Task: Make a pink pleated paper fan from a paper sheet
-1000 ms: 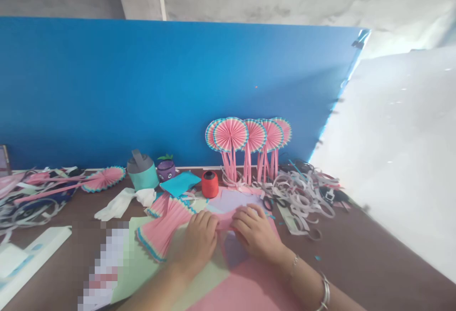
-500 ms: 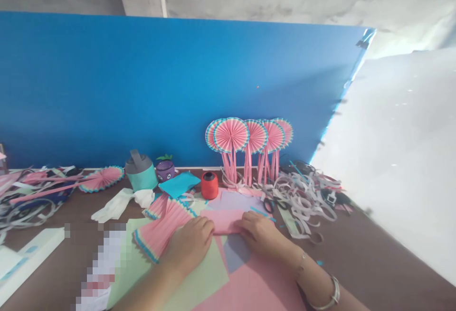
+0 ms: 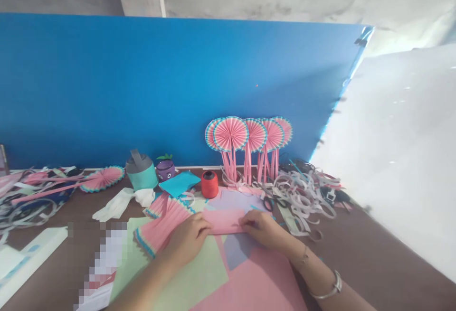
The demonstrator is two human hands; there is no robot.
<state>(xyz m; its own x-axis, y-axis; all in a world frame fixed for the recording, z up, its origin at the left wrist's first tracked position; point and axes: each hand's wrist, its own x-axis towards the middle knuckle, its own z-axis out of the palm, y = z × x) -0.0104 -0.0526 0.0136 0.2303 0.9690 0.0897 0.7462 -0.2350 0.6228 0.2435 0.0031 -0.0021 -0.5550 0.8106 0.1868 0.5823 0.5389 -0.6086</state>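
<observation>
A narrow strip of folded pink paper [image 3: 225,221] lies crosswise between my hands. My left hand [image 3: 192,234] pinches its left end, the fingers closed with the thumb along the near edge. At the other end my right hand [image 3: 259,225], with a bracelet at the wrist, grips it between thumb and curled fingers. Below the strip spread a green sheet [image 3: 199,278], a pink sheet [image 3: 256,285] and a grey-lilac piece [image 3: 238,252]. A pleated pink paper piece [image 3: 162,228] with blue-striped edges sits beside my left hand.
Round pink fans [image 3: 231,134] stand against the blue panel [image 3: 142,83]. Before them are a red thread spool [image 3: 209,185], blue paper [image 3: 179,183], a teal cup [image 3: 141,174] and white gloves [image 3: 117,204]. Scissors [image 3: 269,203] and tangled pale strips [image 3: 302,197] lie at right.
My right-hand fingers have shifted slightly and the thumb now shows at the strip's near edge. The left hand has drawn back a little toward the left, still on the folded paper.
</observation>
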